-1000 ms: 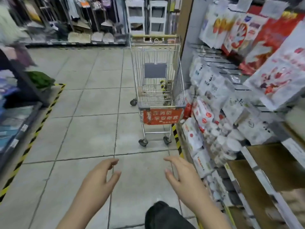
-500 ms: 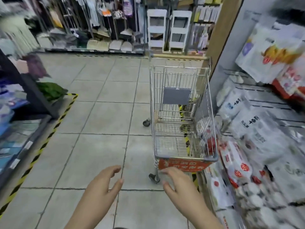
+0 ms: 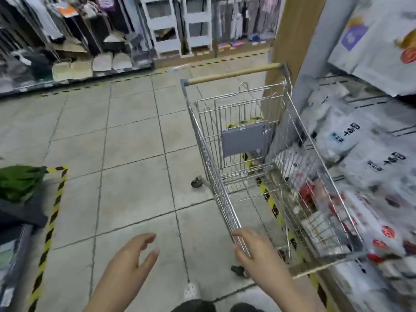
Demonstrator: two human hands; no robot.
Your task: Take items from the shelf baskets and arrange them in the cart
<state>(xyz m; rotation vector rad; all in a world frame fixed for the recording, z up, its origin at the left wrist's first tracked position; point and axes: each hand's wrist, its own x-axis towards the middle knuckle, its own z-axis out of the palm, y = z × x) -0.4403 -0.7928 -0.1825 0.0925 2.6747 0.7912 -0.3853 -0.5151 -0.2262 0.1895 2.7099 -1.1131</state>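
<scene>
Nothing appears loaded yet: the silver wire shopping cart [image 3: 254, 167] with its wooden handle looks empty on the tiled floor. The right hand [image 3: 254, 251], fingers spread and holding nothing, reaches its near front corner; whether it touches is unclear. The left hand [image 3: 132, 260] hovers open. White and red packets [image 3: 369, 154] fill the shelf baskets just beside the cart's right side.

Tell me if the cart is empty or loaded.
Empty: through the cart's wire floor only tiles and floor tape show; the packets seen through its right side sit on the shelf.
</scene>
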